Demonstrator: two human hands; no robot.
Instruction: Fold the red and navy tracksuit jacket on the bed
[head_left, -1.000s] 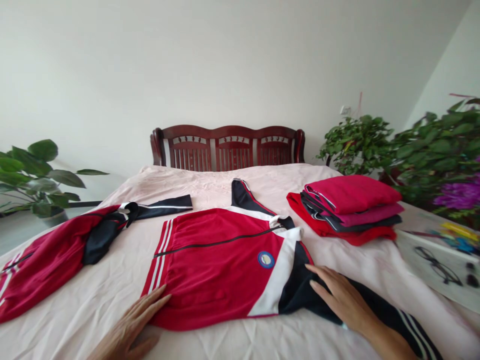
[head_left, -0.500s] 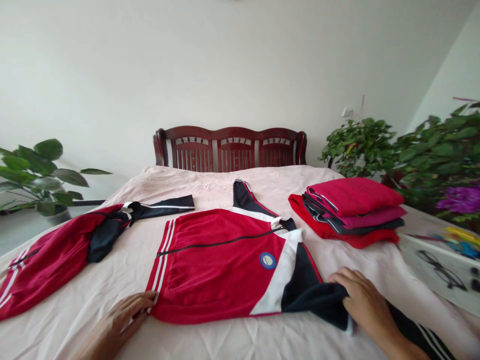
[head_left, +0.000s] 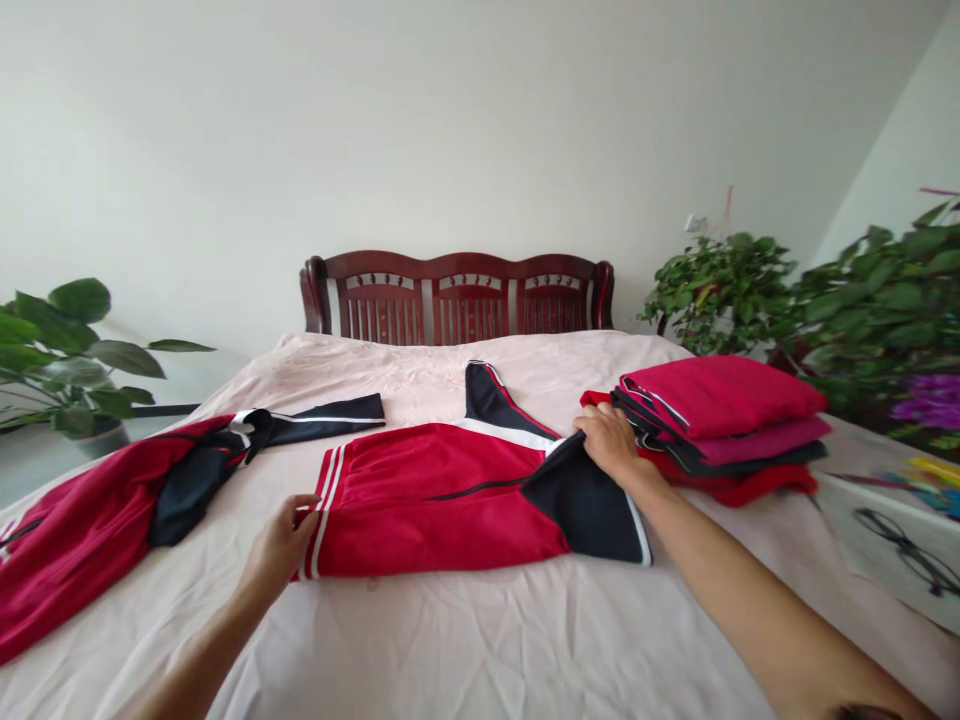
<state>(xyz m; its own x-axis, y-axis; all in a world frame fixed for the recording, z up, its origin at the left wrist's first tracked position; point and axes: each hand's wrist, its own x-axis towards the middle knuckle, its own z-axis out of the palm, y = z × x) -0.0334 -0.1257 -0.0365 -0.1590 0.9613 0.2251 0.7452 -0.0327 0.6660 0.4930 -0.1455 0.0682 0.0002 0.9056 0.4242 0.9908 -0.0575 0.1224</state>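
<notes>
A red jacket (head_left: 450, 525) with dark and white shoulder parts lies on the bed, its near side folded over toward the middle so that part of the black zipper shows. At the striped hem on its left end, my left hand (head_left: 289, 535) pinches the fabric. My right hand (head_left: 606, 437) is closed on the jacket near the collar, beside the stack of clothes. One dark sleeve (head_left: 487, 395) points toward the headboard. The folded-over dark part (head_left: 600, 510) lies below my right wrist.
Folded clothes (head_left: 724, 400) are stacked at the right. Another red and dark jacket (head_left: 97, 530) lies at the left. Glasses (head_left: 904, 545) rest on a pale surface at far right. Plants flank the bed; a wooden headboard (head_left: 469, 300) stands behind.
The jacket's near side has been folded over away from me, covering the round badge. My right hand has moved up and left to the collar; my left hand has moved up and slightly right.
</notes>
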